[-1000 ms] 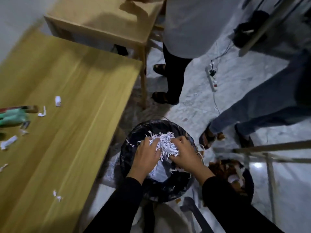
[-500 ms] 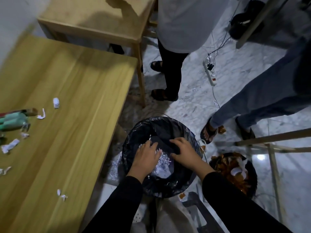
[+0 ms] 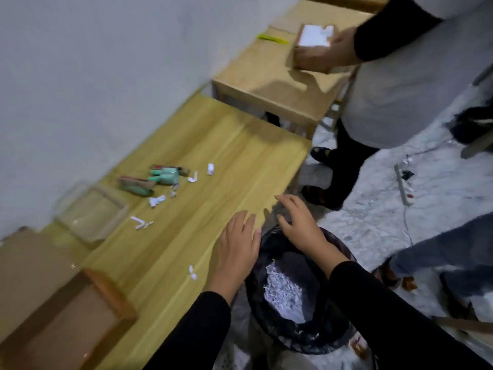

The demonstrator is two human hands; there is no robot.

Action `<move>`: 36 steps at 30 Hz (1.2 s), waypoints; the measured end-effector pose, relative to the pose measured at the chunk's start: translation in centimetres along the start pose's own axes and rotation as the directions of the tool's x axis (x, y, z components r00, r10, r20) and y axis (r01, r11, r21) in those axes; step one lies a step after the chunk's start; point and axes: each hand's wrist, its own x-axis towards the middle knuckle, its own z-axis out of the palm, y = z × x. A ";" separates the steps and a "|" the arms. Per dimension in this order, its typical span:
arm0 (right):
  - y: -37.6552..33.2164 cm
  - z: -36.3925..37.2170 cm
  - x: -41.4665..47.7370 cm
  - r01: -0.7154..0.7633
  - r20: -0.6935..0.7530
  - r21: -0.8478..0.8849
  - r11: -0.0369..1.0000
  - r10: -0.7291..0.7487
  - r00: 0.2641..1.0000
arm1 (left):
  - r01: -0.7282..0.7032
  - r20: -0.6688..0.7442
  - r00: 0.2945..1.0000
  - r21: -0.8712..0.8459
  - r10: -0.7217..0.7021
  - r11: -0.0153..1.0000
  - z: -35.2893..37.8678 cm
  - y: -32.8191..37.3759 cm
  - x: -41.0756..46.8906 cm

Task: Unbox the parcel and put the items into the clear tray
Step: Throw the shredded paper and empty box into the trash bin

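The opened cardboard parcel box (image 3: 61,324) sits at the near left corner of the wooden table (image 3: 213,145). Beyond it stands the clear tray (image 3: 90,209), which looks empty. Several green and pink items (image 3: 152,180) lie on the table past the tray, with white paper scraps (image 3: 141,222) around them. My left hand (image 3: 237,244) hovers flat over the table's right edge, fingers apart, holding nothing. My right hand (image 3: 298,222) is spread over the rim of a black-lined bin (image 3: 333,335) that holds shredded white paper (image 3: 285,292).
A second wooden table (image 3: 266,76) stands beyond mine. A person in a light top (image 3: 416,76) stands beside it holding a small open box (image 3: 312,46). Another person's jeans-clad legs (image 3: 440,252) are at the right. A power strip and cables (image 3: 405,182) lie on the marble floor.
Both hands have let go of the shredded paper, which now lies in the bin, and have risen out of it toward the table. My view has swung left, showing the tray and parcel box.
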 end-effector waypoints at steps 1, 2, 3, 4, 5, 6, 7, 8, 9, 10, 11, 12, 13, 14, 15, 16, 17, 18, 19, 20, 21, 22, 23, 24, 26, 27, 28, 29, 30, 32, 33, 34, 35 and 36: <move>-1.2 1.0 0.7 0.044 0.025 -0.015 0.999 -0.044 0.999 | 0.071 -0.033 0.997 0.024 -0.070 0.997 -0.7 -1.3 -0.8; -2.2 2.2 1.3 0.089 0.053 -0.030 0.996 -0.087 0.995 | 0.150 -0.060 0.987 0.042 -0.148 0.988 -1.3 -2.7 -1.6; -3.0 3.2 1.8 0.124 0.075 -0.044 0.991 -0.121 0.990 | 0.221 -0.077 0.973 0.058 -0.217 0.974 -1.6 -3.9 -2.6; -3.7 4.3 2.3 0.156 0.092 -0.056 0.986 -0.150 0.984 | 0.287 -0.082 0.956 0.081 -0.280 0.955 -1.7 -5.2 -3.5; -4.5 5.5 2.9 0.183 0.114 -0.075 0.980 -0.174 0.978 | 0.357 -0.079 0.933 0.111 -0.350 0.927 -1.6 -6.6 -4.6; -5.0 6.6 3.3 0.205 0.130 -0.105 0.973 -0.191 0.973 | 0.420 -0.072 0.907 0.142 -0.414 0.896 -1.5 -7.9 -5.6; -5.5 7.6 3.8 0.225 0.144 -0.144 0.964 -0.204 0.968 | 0.475 -0.069 0.880 0.167 -0.470 0.864 -1.3 -9.1 -6.3; -5.7 8.6 4.3 0.245 0.156 -0.187 0.951 -0.217 0.964 | 0.521 -0.072 0.853 0.180 -0.518 0.834 -1.1 -10.1 -6.8; -5.8 9.3 4.7 0.262 0.167 -0.227 0.938 -0.227 0.959 | 0.558 -0.079 0.829 0.181 -0.553 0.810 -0.9 -10.8 -7.0; -5.8 10.1 5.4 0.280 0.186 -0.262 0.923 -0.237 0.954 | 0.593 -0.089 0.804 0.167 -0.587 0.787 -0.7 -11.6 -7.0; -5.7 10.7 6.1 0.292 0.202 -0.293 0.910 -0.240 0.950 | 0.625 -0.102 0.780 0.143 -0.617 0.767 -0.6 -12.3 -6.7; -5.6 11.1 6.9 0.296 0.208 -0.319 0.900 -0.238 0.949 | 0.650 -0.116 0.760 0.115 -0.640 0.751 -0.5 -12.9 -6.2; -5.5 11.5 7.8 0.292 0.206 -0.338 0.895 -0.232 0.951 | 0.671 -0.135 0.740 0.089 -0.658 0.736 -0.5 -13.5 -5.5; -5.5 11.6 8.7 0.283 0.194 -0.349 0.893 -0.227 0.954 | 0.685 -0.158 0.725 0.068 -0.670 0.725 -0.6 -14.0 -4.9; -5.4 11.9 9.8 0.274 0.182 -0.350 0.896 -0.222 0.958 | 0.698 -0.176 0.710 0.048 -0.682 0.715 -0.6 -14.6 -4.1; -5.5 12.0 10.8 0.268 0.172 -0.346 0.899 -0.220 0.960 | 0.709 -0.188 0.696 0.028 -0.693 0.705 -0.7 -15.1 -3.3; -5.6 12.1 11.8 0.268 0.167 -0.342 0.901 -0.222 0.960 | 0.719 -0.191 0.683 0.007 -0.705 0.695 -0.7 -15.5 -2.5; -5.8 12.1 12.8 0.274 0.171 -0.335 0.901 -0.228 0.958 | 0.730 -0.188 0.669 -0.015 -0.719 0.684 -0.8 -16.0 -1.8; -6.0 12.1 13.6 0.284 0.178 -0.324 0.903 -0.236 0.955 | 0.737 -0.183 0.660 -0.034 -0.729 0.675 -0.9 -16.3 -1.1; -6.2 12.2 14.4 0.296 0.192 -0.308 0.904 -0.245 0.950 | 0.740 -0.175 0.655 -0.045 -0.735 0.671 -0.9 -16.6 -0.4; -6.4 12.2 15.0 0.313 0.212 -0.292 0.904 -0.258 0.943 | 0.736 -0.171 0.660 -0.047 -0.731 0.675 -0.9 -16.8 0.2; -6.5 12.3 15.6 0.338 0.235 -0.281 0.898 -0.278 0.932 | 0.723 -0.169 0.675 -0.045 -0.718 0.690 -1.0 -16.9 0.7; -6.6 12.4 16.0 0.371 0.261 -0.277 0.887 -0.302 0.917 | 0.703 -0.167 0.694 -0.046 -0.700 0.709 -1.0 -17.0 1.2; -6.7 12.5 16.2 0.407 0.284 -0.273 0.871 -0.332 0.900 | 0.680 -0.165 0.717 -0.047 -0.677 0.732 -1.0 -17.0 1.5; -6.8 12.8 16.1 0.470 0.314 -0.246 0.848 -0.389 0.866 | 0.633 -0.147 0.761 -0.045 -0.632 0.773 -0.9 -16.9 2.3; -6.8 12.9 15.8 0.497 0.323 -0.225 0.838 -0.417 0.850 | 0.608 -0.138 0.781 -0.050 -0.609 0.792 -0.8 -16.8 2.6; -6.8 13.0 15.4 0.526 0.331 -0.206 0.825 -0.447 0.831 | 0.580 -0.132 0.802 -0.062 -0.583 0.812 -0.8 -16.6 2.9; -6.7 13.2 15.0 0.559 0.336 -0.192 0.807 -0.481 0.810 | 0.547 -0.129 0.823 -0.076 -0.553 0.833 -0.8 -16.4 3.2; -6.7 13.3 14.7 0.591 0.341 -0.178 0.787 -0.514 0.787 | 0.511 -0.126 0.846 -0.089 -0.519 0.855 -0.8 -16.2 3.5; -6.9 13.5 14.4 0.635 0.345 -0.137 0.760 -0.564 0.750 | 0.449 -0.119 0.879 -0.117 -0.461 0.886 -0.8 -16.0 3.9; -7.0 13.5 14.5 0.641 0.342 -0.117 0.758 -0.576 0.743 | 0.434 -0.121 0.885 -0.133 -0.449 0.891 -0.9 -16.0 4.0; -7.2 13.6 14.6 0.639 0.337 -0.103 0.763 -0.577 0.744 | 0.432 -0.126 0.884 -0.148 -0.450 0.890 -1.0 -16.0 4.0; -7.4 13.7 14.8 0.631 0.331 -0.097 0.769 -0.574 0.749 | 0.439 -0.136 0.877 -0.161 -0.461 0.884 -1.1 -16.2 4.0; -7.6 13.8 15.1 0.622 0.325 -0.097 0.777 -0.565 0.758 | 0.449 -0.147 0.869 -0.169 -0.473 0.877 -1.1 -16.4 3.9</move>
